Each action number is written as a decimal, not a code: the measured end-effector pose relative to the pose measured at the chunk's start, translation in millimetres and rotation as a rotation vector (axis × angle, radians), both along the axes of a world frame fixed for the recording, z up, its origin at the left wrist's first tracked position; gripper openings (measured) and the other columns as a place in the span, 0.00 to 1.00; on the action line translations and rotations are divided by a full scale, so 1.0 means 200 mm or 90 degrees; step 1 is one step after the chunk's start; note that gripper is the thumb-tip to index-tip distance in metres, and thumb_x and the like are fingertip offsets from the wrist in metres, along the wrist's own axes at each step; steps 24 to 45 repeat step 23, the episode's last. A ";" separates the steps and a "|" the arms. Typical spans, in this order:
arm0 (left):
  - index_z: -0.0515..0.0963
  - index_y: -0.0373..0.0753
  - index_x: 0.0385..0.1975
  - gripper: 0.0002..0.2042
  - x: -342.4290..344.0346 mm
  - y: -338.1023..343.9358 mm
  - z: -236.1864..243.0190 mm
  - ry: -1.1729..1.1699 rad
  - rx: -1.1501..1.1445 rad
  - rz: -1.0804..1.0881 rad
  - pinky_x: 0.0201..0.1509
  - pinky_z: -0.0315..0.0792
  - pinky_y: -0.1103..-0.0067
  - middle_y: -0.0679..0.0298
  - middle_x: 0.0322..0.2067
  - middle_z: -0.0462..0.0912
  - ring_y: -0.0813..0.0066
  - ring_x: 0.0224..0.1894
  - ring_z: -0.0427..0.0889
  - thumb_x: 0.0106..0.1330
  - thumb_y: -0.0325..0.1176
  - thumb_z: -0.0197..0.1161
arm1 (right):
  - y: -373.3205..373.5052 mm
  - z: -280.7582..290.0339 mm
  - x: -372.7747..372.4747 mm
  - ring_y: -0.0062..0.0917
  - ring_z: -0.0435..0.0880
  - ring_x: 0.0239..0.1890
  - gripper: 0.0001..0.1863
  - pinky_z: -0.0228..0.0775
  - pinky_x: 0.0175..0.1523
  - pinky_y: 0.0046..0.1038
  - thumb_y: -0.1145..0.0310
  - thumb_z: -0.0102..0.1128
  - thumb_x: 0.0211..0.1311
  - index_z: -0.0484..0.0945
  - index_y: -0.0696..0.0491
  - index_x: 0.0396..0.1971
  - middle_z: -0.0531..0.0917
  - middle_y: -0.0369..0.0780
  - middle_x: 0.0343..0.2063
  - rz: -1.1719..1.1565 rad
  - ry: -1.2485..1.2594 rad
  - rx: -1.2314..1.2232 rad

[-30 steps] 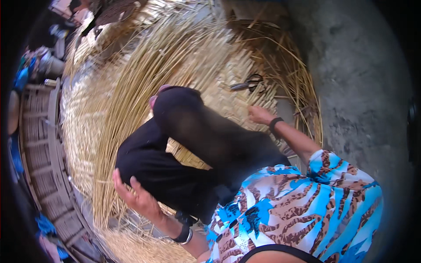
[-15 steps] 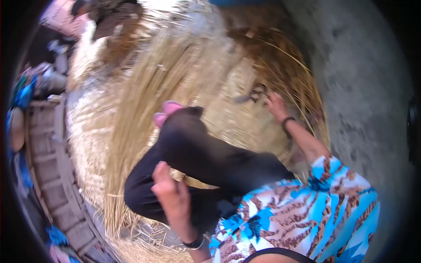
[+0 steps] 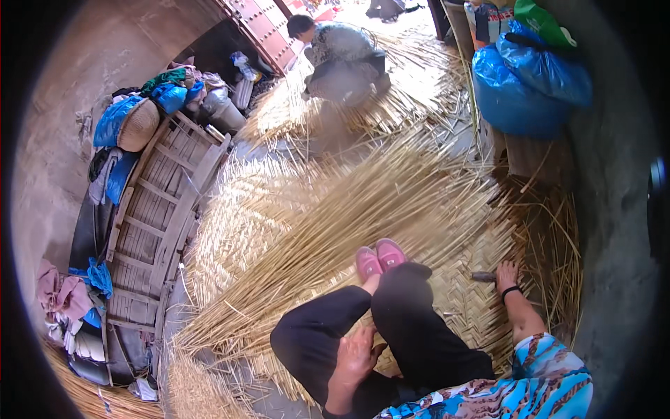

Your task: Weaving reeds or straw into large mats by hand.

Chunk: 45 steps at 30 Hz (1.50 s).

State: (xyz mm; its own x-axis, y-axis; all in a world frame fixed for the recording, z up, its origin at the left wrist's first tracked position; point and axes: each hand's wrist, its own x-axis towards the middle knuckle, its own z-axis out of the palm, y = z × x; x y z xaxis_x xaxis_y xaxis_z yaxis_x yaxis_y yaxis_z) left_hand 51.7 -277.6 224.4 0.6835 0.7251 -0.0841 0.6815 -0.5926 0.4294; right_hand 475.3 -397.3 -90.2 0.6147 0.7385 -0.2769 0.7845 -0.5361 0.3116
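Observation:
My right hand (image 3: 507,275), with a dark band at its wrist, lies on the right part of a woven straw mat (image 3: 460,307). Its fingers are stretched out, and a short dark, rod-like tool (image 3: 483,276) is beside it, touching or nearly touching the palm side. The tool's far end may be hidden under the hand. Over my lap, between the dark-trousered legs, my left hand (image 3: 354,355) has loosely bent fingers with a gap at the thumb; nothing shows in it. A long bundle of loose straw strips (image 3: 328,230) lies across the mat beyond my pink shoes (image 3: 379,258).
A wooden slatted frame (image 3: 150,223) stands at the left beside bags, cloths and a round basket (image 3: 138,126). Another person (image 3: 342,63) crouches on straw at the back. Blue plastic bags (image 3: 530,84) sit at the far right, near a grey wall (image 3: 618,230).
The view has swung, bringing the far person and the blue bags into sight. My right hand now rests on the mat by the tool; my left hand has come lower over my lap.

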 end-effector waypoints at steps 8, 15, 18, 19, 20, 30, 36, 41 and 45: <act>0.73 0.39 0.46 0.17 0.06 0.16 0.13 0.031 -0.031 0.030 0.40 0.68 0.63 0.54 0.40 0.78 0.52 0.44 0.76 0.56 0.30 0.64 | -0.02 0.22 0.16 0.39 0.78 0.44 0.10 0.60 0.58 0.47 0.70 0.54 0.53 0.73 0.51 0.37 0.79 0.44 0.38 0.100 0.073 0.182; 0.73 0.38 0.43 0.15 0.04 0.15 0.01 0.078 0.005 0.028 0.39 0.67 0.64 0.55 0.37 0.77 0.54 0.40 0.77 0.56 0.31 0.65 | -0.06 0.55 0.26 0.40 0.80 0.45 0.16 0.61 0.57 0.46 0.64 0.62 0.52 0.76 0.55 0.39 0.82 0.47 0.37 -0.156 0.145 0.211; 0.75 0.37 0.37 0.11 0.02 0.06 -0.26 0.049 -0.048 -0.032 0.36 0.67 0.61 0.52 0.33 0.77 0.50 0.37 0.77 0.54 0.27 0.63 | -0.24 0.43 0.31 0.45 0.79 0.46 0.20 0.66 0.53 0.46 0.61 0.64 0.50 0.76 0.58 0.40 0.81 0.51 0.40 -0.326 0.157 0.337; 0.76 0.36 0.37 0.11 0.00 0.04 -0.34 0.085 -0.043 -0.081 0.37 0.68 0.60 0.51 0.34 0.77 0.50 0.37 0.78 0.54 0.28 0.63 | -0.28 0.39 0.29 0.47 0.79 0.46 0.21 0.68 0.51 0.45 0.61 0.64 0.50 0.76 0.59 0.40 0.81 0.53 0.40 -0.376 0.176 0.371; 0.76 0.36 0.37 0.11 0.01 0.03 -0.38 0.082 -0.030 -0.083 0.37 0.68 0.60 0.51 0.34 0.77 0.50 0.37 0.78 0.54 0.28 0.63 | -0.35 0.30 0.29 0.49 0.78 0.46 0.21 0.69 0.50 0.45 0.61 0.64 0.50 0.76 0.61 0.40 0.81 0.54 0.40 -0.377 0.160 0.423; 0.76 0.37 0.46 0.21 -0.27 0.00 -0.40 -0.116 -0.252 -0.022 0.49 0.70 0.62 0.44 0.46 0.76 0.49 0.45 0.79 0.51 0.35 0.67 | -0.74 0.03 0.37 0.51 0.78 0.47 0.22 0.70 0.49 0.46 0.62 0.65 0.49 0.76 0.62 0.40 0.80 0.56 0.40 -0.489 0.133 0.440; 0.76 0.37 0.46 0.21 -0.27 0.00 -0.40 -0.116 -0.252 -0.022 0.49 0.70 0.62 0.44 0.46 0.76 0.49 0.45 0.79 0.51 0.35 0.67 | -0.74 0.03 0.37 0.51 0.78 0.47 0.22 0.70 0.49 0.46 0.62 0.65 0.49 0.76 0.62 0.40 0.80 0.56 0.40 -0.489 0.133 0.440; 0.76 0.37 0.46 0.21 -0.27 0.00 -0.40 -0.116 -0.252 -0.022 0.49 0.70 0.62 0.44 0.46 0.76 0.49 0.45 0.79 0.51 0.35 0.67 | -0.74 0.03 0.37 0.51 0.78 0.47 0.22 0.70 0.49 0.46 0.62 0.65 0.49 0.76 0.62 0.40 0.80 0.56 0.40 -0.489 0.133 0.440; 0.76 0.37 0.46 0.21 -0.27 0.00 -0.40 -0.116 -0.252 -0.022 0.49 0.70 0.62 0.44 0.46 0.76 0.49 0.45 0.79 0.51 0.35 0.67 | -0.74 0.03 0.37 0.51 0.78 0.47 0.22 0.70 0.49 0.46 0.62 0.65 0.49 0.76 0.62 0.40 0.80 0.56 0.40 -0.489 0.133 0.440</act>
